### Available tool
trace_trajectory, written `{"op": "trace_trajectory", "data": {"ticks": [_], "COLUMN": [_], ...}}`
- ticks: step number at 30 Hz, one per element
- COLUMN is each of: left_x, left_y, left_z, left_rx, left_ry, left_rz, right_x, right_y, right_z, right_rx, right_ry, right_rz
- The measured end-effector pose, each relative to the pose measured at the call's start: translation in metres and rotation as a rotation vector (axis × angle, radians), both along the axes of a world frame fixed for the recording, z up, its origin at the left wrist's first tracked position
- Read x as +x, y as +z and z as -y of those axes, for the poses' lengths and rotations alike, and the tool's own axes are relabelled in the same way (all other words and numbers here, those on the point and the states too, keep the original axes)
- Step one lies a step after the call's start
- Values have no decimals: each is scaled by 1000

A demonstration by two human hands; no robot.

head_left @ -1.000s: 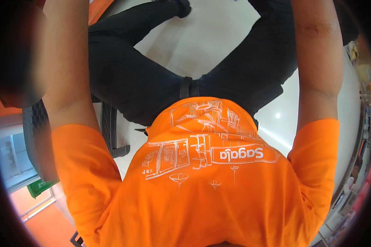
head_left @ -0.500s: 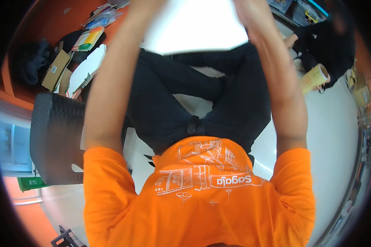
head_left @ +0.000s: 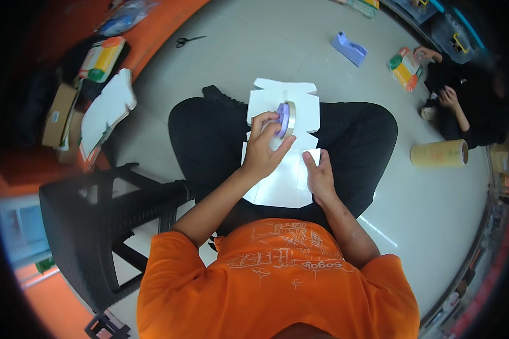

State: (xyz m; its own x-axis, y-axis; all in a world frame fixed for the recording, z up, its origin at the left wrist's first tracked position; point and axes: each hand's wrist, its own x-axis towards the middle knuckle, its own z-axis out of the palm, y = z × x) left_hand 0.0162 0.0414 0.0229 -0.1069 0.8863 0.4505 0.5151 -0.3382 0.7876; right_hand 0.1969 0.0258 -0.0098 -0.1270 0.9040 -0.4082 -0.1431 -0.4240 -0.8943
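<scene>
Across my lap lies an unfolded white cardboard box (head_left: 277, 189), with creases and cut flaps. My left hand (head_left: 260, 151) is closed on a tape roll (head_left: 290, 120) with a purple core, held over the middle of the cardboard. Whether the roll touches the cardboard I cannot tell. At the cardboard's right edge, my right hand (head_left: 321, 178) pinches it, thumb on top and the other fingers partly hidden along the side.
On the floor ahead are a purple tape dispenser (head_left: 349, 50) and black scissors (head_left: 189, 42). A yellowish roll (head_left: 435, 153) lies at right, near another person (head_left: 464, 101) beside a colourful packet (head_left: 406, 69). To my left are a black stool (head_left: 76, 226) and stacked white cardboard (head_left: 104, 116).
My hands have come down from the top of the view, where they were blurred around a white sheet. The cardboard now rests on my lap, and the tape roll shows in my left hand.
</scene>
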Motion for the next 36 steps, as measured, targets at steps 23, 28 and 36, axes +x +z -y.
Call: {"op": "trace_trajectory", "data": {"ticks": [23,28,36], "left_x": [-25,-32,-41], "left_y": [-35,-40,-46], "left_z": [-6,-8,-7], "left_rx": [-129,-106,-113], "left_ry": [-208,-208,-320], "left_rz": [25,90,147], "right_x": [-396,-482,-507], "right_y": [-37,-97,-132], "right_z": [-433,-450,-467], "right_rx": [1063,1218,1093], "right_ry": [1151,1121,1123], "right_rz": [1006,1317,1323]}}
